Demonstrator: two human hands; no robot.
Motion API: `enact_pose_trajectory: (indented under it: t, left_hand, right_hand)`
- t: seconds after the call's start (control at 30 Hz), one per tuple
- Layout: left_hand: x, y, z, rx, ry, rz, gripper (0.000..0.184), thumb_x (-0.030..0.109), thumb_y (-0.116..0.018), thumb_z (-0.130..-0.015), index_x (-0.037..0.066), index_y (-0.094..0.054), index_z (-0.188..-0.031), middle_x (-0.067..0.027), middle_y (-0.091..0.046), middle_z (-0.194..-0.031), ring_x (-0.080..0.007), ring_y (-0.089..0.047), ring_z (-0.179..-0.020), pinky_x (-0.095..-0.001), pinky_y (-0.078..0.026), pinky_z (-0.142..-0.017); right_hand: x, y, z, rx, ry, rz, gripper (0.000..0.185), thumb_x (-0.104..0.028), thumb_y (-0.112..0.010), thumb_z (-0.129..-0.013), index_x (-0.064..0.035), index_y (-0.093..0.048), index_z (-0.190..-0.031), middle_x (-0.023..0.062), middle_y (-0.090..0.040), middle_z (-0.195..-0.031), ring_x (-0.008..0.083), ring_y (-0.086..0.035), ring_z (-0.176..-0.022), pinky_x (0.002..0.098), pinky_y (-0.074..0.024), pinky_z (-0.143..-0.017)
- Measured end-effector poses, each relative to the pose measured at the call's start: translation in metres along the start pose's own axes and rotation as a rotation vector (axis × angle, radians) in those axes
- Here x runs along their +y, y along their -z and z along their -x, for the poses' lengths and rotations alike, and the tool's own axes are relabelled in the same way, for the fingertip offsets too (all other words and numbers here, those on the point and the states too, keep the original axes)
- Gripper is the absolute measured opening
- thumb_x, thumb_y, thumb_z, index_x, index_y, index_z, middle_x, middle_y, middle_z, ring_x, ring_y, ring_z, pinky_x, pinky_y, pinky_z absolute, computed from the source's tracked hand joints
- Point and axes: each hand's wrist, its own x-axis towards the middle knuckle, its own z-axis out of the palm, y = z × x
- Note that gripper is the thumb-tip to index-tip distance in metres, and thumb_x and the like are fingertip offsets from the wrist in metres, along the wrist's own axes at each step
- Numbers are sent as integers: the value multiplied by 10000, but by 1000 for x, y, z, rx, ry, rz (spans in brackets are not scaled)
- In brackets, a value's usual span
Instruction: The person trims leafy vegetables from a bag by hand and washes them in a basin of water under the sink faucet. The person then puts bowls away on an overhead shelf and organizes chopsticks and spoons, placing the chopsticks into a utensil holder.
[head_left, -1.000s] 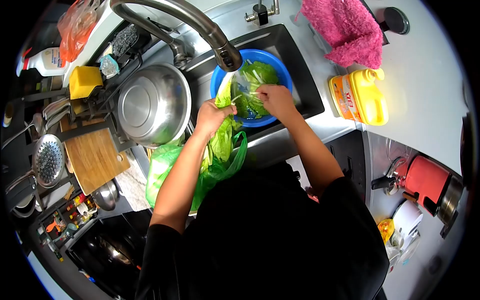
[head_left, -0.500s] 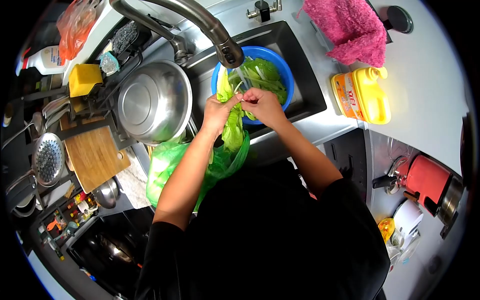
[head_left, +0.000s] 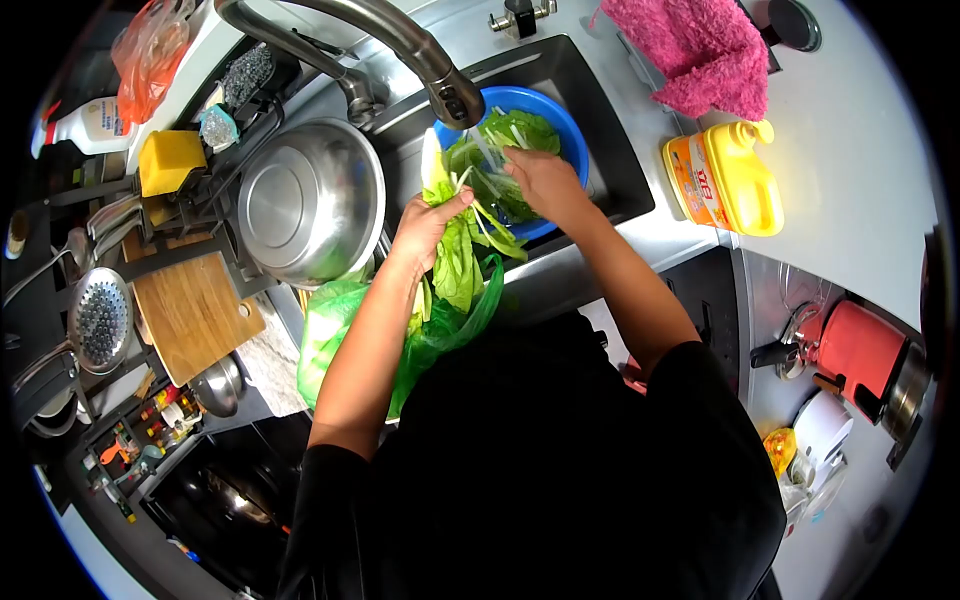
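My left hand [head_left: 422,230] is closed around a bunch of leafy greens [head_left: 458,262], whose pale stems point up past the thumb and whose leaves hang down over the sink's near edge. To its right, my right hand [head_left: 548,184] reaches over the blue basin [head_left: 574,140], its fingers stretched toward the water and partly hidden; I see nothing held in them. Cut or torn greens [head_left: 532,132] lie in the basin. Water runs from the faucet [head_left: 456,104] into it. Below my left hand, a green plastic bag [head_left: 335,325] sits at the counter edge.
A large steel bowl [head_left: 285,215] rests left of the dark sink [head_left: 618,165]. On the right counter stand a yellow detergent jug [head_left: 748,190] and a pink cloth [head_left: 690,50]. A wooden cutting board [head_left: 190,315] and a rack with a yellow sponge [head_left: 170,160] are at left.
My right hand has left the stem it was pinching beside my left hand and moved right and up over the basin. The left hand keeps the greens and has shifted slightly left.
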Motion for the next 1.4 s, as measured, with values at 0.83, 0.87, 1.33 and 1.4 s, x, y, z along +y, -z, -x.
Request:
enact_pose_trajectory:
  t: [0.83,0.87,1.33,1.4]
  left_hand:
    - [-8,-1,2,60,-189,-450,176,72,-763,-872,-25,-738,-1016,-55,-738,-856,-104,-612,-715,-298,-502,-676]
    - [-15,0,0,77,-216,-516,155,63,-754,-877,-26,-737,-1003,-46,-730,-835,-96,-603,-695,-289,-494,-652]
    - [1,-3,2,16,-184,-342,193,169,-758,-914,-6,-740,-992,-33,-719,-834,-73,-592,-681,-266,-477,-608]
    - [7,-6,7,-11,-161,-275,184,147,-762,-908,-11,-740,-999,-35,-720,-852,-78,-602,-693,-270,-479,-599]
  right_hand:
    - [-43,-11,18,-141,334,-74,129,-195,-687,-828,-70,-678,-802,109,-686,-783,321,-665,-744,443,-529,-673]
    - [-42,-11,19,-145,342,-47,132,-198,-685,-822,-68,-674,-799,108,-685,-788,321,-667,-756,444,-530,-679]
    - [-38,-10,8,-97,312,-69,155,-202,-670,-816,-73,-614,-751,106,-624,-748,341,-624,-777,457,-495,-708]
    - [-43,-12,9,-72,342,-87,160,-198,-667,-822,-69,-609,-748,104,-622,-746,339,-624,-776,458,-493,-707]
